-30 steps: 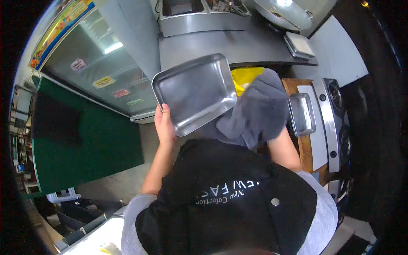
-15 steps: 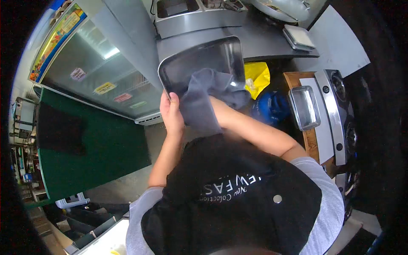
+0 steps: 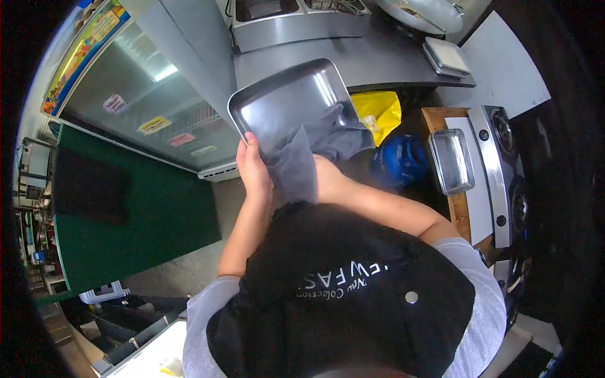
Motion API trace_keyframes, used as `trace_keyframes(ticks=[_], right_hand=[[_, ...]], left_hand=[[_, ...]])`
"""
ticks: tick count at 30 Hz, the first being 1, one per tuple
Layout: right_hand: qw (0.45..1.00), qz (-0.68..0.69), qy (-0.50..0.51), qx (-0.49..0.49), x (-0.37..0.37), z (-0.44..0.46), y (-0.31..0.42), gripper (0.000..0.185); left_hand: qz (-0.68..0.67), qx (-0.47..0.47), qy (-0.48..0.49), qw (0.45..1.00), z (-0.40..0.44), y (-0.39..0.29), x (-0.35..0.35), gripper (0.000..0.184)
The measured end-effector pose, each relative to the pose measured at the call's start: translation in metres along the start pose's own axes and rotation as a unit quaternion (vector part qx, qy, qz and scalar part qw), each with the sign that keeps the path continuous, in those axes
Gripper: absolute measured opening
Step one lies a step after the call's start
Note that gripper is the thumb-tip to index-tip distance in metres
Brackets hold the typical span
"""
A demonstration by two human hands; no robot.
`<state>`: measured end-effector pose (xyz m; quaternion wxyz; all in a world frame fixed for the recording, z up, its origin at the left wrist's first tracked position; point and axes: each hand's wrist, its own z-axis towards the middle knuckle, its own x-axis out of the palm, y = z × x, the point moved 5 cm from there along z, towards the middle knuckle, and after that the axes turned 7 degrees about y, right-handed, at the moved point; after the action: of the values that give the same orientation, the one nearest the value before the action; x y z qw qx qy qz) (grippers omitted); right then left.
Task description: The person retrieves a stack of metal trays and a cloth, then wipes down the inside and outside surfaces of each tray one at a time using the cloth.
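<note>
A rectangular stainless steel tray is tilted up in front of me, its shiny inside facing me. My left hand grips its near left edge, thumb over the rim. A thin dark grey cloth lies bunched across the lower right part of the tray's inside. My right hand holds that cloth against the tray; the fingers are hidden beneath its folds.
A steel counter runs behind the tray, with a large wok at its right. A glass-door fridge and green surface are left. Yellow bag, blue rounded container, second steel tray and stove are right.
The tray has tipped and shifted slightly left, showing more of its inside. My right hand and the cloth have moved a little lower, and the cloth's folds have changed shape.
</note>
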<state>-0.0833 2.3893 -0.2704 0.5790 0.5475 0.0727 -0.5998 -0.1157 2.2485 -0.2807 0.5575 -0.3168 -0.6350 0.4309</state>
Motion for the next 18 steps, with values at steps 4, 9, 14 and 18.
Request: trace_keyframes(ticks=[4,9,14,18], right_hand=[[1.0,-0.002,-0.004,-0.009,-0.021,-0.021,-0.009,0.023],[0.996,-0.084,0.028,0.025,-0.029,-0.054,-0.051,0.023],[0.995,0.013,0.1,0.028,0.041,-0.037,-0.036,0.022],[0.991,0.079,0.101,0.04,0.052,-0.03,-0.026,0.024]], left_hand=[[-0.037,-0.043,-0.005,0.998,-0.005,0.019,-0.022,0.049],[-0.057,-0.076,0.016,0.995,-0.013,0.023,-0.05,0.05],[0.015,-0.136,-0.021,0.99,-0.021,0.056,-0.041,0.051],[0.019,-0.158,-0.036,0.987,-0.025,0.051,-0.031,0.046]])
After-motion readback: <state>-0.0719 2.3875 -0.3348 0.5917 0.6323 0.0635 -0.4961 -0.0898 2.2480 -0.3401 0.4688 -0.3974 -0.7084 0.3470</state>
